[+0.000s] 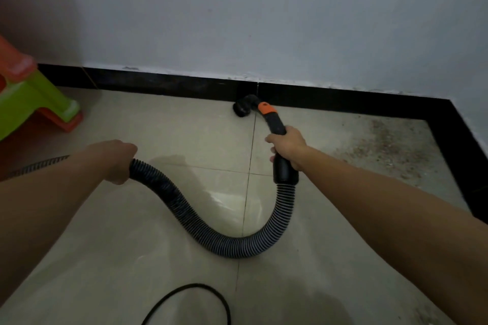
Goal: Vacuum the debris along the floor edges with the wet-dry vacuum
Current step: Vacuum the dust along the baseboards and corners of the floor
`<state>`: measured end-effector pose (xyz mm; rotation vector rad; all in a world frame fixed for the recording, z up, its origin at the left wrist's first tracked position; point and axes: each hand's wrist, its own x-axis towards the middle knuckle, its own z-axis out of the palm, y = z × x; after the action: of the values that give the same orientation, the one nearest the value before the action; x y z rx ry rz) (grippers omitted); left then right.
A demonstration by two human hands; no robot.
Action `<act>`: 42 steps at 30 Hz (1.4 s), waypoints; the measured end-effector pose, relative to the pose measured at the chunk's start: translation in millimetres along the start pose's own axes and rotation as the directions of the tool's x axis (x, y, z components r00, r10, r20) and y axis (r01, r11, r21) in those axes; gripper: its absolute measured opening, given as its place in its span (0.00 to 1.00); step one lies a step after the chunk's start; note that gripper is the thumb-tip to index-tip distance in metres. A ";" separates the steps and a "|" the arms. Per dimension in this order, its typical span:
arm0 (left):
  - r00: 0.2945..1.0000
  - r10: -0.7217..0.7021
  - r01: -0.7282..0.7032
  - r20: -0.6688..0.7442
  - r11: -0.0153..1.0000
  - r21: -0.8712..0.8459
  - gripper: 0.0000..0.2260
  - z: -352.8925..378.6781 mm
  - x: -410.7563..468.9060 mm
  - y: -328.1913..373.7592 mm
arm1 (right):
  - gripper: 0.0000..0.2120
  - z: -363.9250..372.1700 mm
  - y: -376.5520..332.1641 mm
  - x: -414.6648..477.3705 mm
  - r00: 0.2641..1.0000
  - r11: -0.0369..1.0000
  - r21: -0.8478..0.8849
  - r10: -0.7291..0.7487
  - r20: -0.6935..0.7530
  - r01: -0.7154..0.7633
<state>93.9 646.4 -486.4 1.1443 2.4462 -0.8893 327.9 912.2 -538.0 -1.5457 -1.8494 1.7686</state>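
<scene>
We look down at our two bare arms working a vacuum hose toward a glossy black skirting board at the foot of a pale grey wall. Our right hand has its grip wrapped around the black plastic wand with an orange collar. Our left hand has its grip closed around the black ribbed flexible hose, farther out from the skirting board. The round black brush nozzle sits on the beige floor tiles right against the skirting board. The brown gritty debris lies well along the skirting board toward its right-hand corner, so we judge none of it is under the nozzle yet. We see three risks: a fast sideways sweep could scatter grit away from the skirting board, the hose's deep slack loop could kink or drag, and the thin black cable, farthest from the skirting board, could snag our feet. The debris looks dry, speckled and thinly spread, densest near the corner.
</scene>
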 end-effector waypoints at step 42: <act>0.951 0.288 -0.294 -0.110 0.955 -0.044 0.14 -94.3 59.8 173.3 | 0.15 -274.9 90.0 8.1 0.808 0.930 0.353 0.285 -0.517 -0.102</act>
<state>188.3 827.4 -514.8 1.5132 2.2793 -0.6781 566.4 1076.0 -534.3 -1.9064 -1.1076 1.3637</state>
